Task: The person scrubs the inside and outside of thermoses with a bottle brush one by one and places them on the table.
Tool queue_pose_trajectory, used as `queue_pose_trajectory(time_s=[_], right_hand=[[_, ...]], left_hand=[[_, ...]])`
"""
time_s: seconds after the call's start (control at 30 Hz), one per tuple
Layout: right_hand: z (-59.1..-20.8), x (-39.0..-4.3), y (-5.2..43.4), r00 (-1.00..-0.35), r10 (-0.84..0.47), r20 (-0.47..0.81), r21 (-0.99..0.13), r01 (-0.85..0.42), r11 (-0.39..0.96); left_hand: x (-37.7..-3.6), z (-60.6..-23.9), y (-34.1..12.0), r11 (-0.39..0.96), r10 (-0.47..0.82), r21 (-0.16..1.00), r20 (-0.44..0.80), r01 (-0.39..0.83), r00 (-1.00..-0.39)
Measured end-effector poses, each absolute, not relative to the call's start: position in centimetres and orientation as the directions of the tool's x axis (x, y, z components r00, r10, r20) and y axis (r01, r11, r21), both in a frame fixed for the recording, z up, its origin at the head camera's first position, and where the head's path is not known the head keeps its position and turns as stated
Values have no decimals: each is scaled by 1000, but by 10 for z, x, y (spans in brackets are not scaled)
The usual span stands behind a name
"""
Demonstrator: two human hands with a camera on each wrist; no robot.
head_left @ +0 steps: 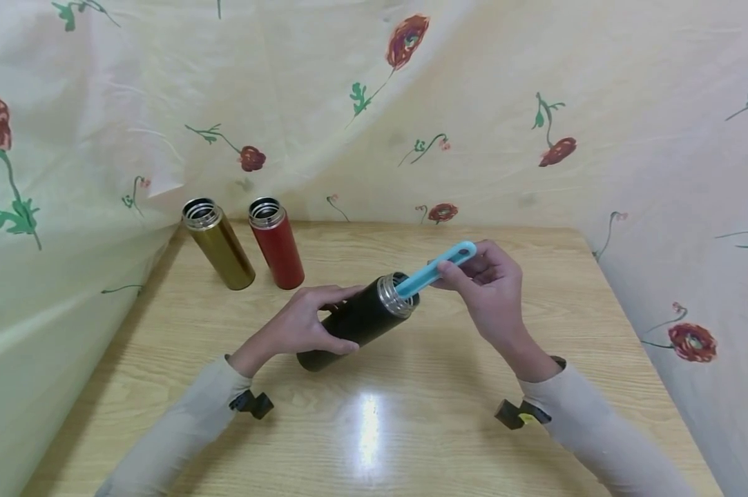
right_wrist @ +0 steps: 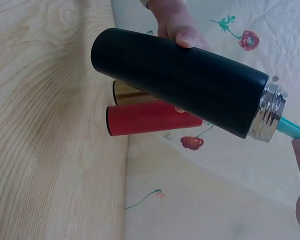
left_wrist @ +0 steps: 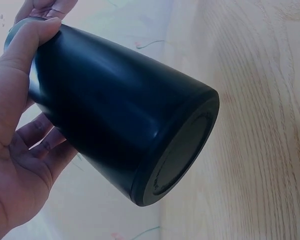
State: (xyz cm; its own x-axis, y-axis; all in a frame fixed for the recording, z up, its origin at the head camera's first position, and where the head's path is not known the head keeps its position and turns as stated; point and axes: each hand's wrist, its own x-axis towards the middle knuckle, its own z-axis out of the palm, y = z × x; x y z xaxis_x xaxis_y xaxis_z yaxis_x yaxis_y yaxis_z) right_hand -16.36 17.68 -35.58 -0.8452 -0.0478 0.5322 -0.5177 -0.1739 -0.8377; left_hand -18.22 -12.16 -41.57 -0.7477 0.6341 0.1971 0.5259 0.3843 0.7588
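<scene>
Nearest, the left hand wraps the black flask mid-body, tilted above the table near its middle. The right hand pinches a blue brush handle entering its steel mouth. Smooth, rigid, probably slippery: grip the barrel firmly. Gold flask and red flask stand at the far-left corner.

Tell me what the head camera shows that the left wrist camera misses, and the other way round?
Only the head view shows the blue handle pinched by the right hand and poking into the bottle's steel mouth, plus the gold bottle and red bottle. Only the left wrist view shows the recessed base. Both show the left hand gripping the black bottle.
</scene>
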Motion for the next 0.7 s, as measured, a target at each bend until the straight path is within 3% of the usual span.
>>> queue_pose_trajectory(time_s=[0.7], right_hand=[[-353, -168, 186, -800, 2, 599, -778, -583, -233]], left_hand=[[-182, -417, -128, 397, 666, 736, 181, 549, -723]])
